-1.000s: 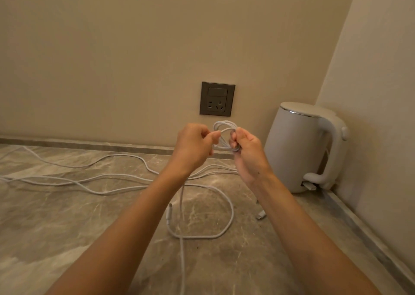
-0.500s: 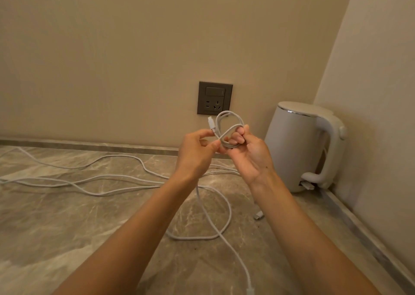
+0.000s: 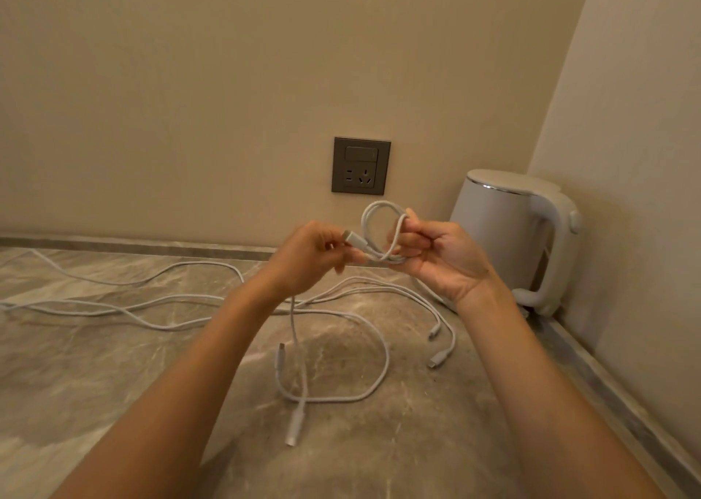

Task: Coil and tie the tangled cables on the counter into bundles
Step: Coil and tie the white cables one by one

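While the right hand pinches a small coil above the counter and the left hand pinches its plug, curled left fingers hide their tips, and loose cables exit left.

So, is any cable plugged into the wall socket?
No, the wall socket shows bare holes, with no plug in it.

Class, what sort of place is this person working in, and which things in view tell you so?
Likely a kitchen or hotel-room nook: a marble-patterned counter meets beige walls, a white electric kettle stands in the corner, and a grey wall socket sits above the counter.
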Action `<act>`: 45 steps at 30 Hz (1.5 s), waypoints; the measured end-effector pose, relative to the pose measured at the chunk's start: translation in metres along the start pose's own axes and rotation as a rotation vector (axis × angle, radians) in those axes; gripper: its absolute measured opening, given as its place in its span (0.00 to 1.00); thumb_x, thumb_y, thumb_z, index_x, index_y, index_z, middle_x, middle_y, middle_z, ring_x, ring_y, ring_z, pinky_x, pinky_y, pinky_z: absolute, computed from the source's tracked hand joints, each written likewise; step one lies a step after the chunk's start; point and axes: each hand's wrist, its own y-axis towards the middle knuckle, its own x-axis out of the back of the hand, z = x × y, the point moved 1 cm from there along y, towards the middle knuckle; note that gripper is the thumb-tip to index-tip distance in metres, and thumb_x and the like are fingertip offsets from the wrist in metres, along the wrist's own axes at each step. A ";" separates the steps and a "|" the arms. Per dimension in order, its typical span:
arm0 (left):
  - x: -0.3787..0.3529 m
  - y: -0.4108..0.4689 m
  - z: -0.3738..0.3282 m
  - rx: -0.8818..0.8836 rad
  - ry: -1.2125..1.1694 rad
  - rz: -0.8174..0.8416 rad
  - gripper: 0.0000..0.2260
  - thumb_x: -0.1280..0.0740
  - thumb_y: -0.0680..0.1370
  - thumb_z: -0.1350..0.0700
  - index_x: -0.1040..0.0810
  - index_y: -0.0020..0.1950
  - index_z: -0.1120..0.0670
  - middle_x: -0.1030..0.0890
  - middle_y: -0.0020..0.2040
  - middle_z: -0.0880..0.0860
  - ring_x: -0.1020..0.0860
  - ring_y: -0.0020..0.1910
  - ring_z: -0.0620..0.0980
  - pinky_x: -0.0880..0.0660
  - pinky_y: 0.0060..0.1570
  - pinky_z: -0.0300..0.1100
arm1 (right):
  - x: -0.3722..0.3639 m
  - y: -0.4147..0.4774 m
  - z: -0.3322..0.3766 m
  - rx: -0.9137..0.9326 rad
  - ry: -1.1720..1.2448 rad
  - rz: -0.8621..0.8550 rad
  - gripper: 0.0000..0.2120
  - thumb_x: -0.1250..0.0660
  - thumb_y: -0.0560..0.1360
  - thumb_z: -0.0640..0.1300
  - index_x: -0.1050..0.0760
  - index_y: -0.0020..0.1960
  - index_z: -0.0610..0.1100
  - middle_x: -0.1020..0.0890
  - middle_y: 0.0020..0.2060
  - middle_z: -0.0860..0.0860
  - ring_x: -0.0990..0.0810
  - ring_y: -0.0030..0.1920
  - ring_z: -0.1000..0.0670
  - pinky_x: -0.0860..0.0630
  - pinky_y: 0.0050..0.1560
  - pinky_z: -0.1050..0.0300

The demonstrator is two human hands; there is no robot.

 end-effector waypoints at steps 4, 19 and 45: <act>0.017 -0.001 0.000 0.104 0.198 0.130 0.08 0.35 0.76 0.60 0.21 0.39 0.52 0.26 0.30 0.47 0.30 0.31 0.44 0.30 0.37 0.38 | -0.007 -0.006 0.000 -0.200 -0.290 0.091 0.10 0.26 0.66 0.40 0.26 0.30 0.43 0.36 0.23 0.54 0.37 0.24 0.58 0.36 0.32 0.68; 0.014 0.004 -0.035 0.090 0.495 -0.037 0.10 0.36 0.78 0.52 0.21 0.45 0.58 0.23 0.39 0.52 0.25 0.40 0.51 0.26 0.44 0.47 | -0.022 0.003 -0.022 -0.255 -0.737 -0.199 0.18 0.46 0.79 0.32 0.28 0.32 0.39 0.28 0.22 0.52 0.38 0.23 0.58 0.42 0.31 0.64; -0.018 0.002 -0.037 0.107 -0.070 -0.105 0.04 0.36 0.78 0.60 0.25 0.43 0.58 0.23 0.30 0.50 0.28 0.24 0.39 0.30 0.31 0.31 | -0.013 0.004 0.003 0.205 0.264 -0.300 0.17 0.50 0.80 0.37 0.31 0.36 0.39 0.31 0.26 0.49 0.40 0.30 0.55 0.40 0.41 0.63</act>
